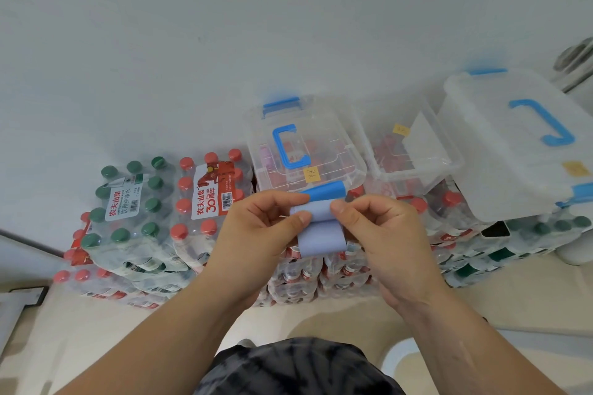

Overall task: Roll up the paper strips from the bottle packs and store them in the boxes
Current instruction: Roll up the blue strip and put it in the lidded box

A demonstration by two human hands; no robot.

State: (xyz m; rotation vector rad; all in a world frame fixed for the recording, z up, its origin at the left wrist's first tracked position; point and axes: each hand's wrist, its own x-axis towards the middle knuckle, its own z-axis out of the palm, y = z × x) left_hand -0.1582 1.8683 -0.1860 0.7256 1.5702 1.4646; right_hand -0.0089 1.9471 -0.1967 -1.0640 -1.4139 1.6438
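A pale blue paper strip (321, 236) is partly rolled, its loose end hanging down toward me. My left hand (260, 228) pinches the roll's left end, and my right hand (382, 231) pinches its right end. Both hands hold it above the stacked bottle packs (150, 202). Just behind the roll stands a closed clear box (308, 151) with a blue handle and latches. To its right an open clear box (414, 151) holds red items, with its lid (519, 141) lying tilted further right.
Shrink-wrapped packs of green-capped and red-capped bottles are stacked several layers high against a white wall. A white round container (574, 250) stands at the far right. Pale floor lies in front of the stack.
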